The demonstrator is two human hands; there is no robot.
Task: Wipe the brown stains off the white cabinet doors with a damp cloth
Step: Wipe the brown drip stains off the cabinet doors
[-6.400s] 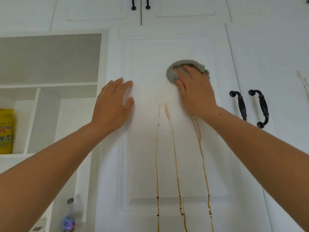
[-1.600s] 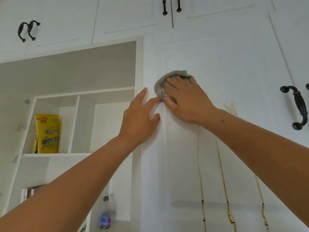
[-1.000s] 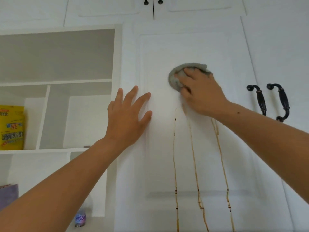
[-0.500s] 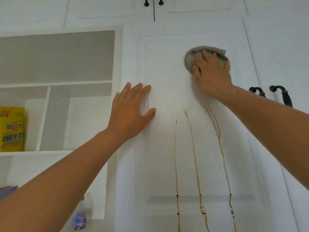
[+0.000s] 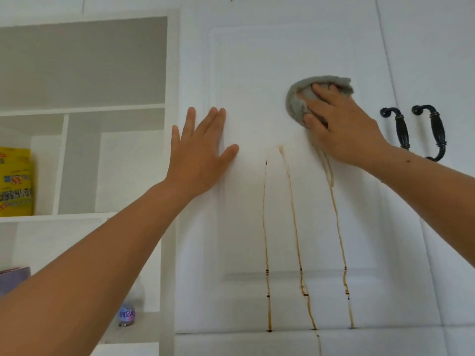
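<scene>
1. Both forearms reach up and forward from the lower corners of the view to the door (image 5: 257,60).
2. The left hand (image 5: 198,155) lies flat on the door's left part, fingers straight and spread, thumb out to the right. It holds nothing and, I judge, only braces the door.
3. The right hand (image 5: 341,129) presses the grey cloth (image 5: 295,104) against the upper right of the panel. Its fingers lie nearly straight over the wad and the thumb rests on the lower edge, so it is pressing rather than clutching.
4. The cloth is bunched, touching the door, and bulges out above and to the left of the fingers.
5. Three brown stains (image 5: 295,227) run down from just below the hands to the door's bottom edge. The rightmost starts under the heel of the right hand.
6. Step in hand, I judge: scrubbing the top of the stains, with the long streaks not yet wiped.
7. The next move calls for drawing the cloth down each streak under firm pressure, into the panel's groove where the drips pool.
8. Two black handles (image 5: 401,129) sit just right of the right wrist.
9. Farther back on the left, open shelves hold a yellow packet (image 5: 15,181) and a bottle (image 5: 126,314).
</scene>
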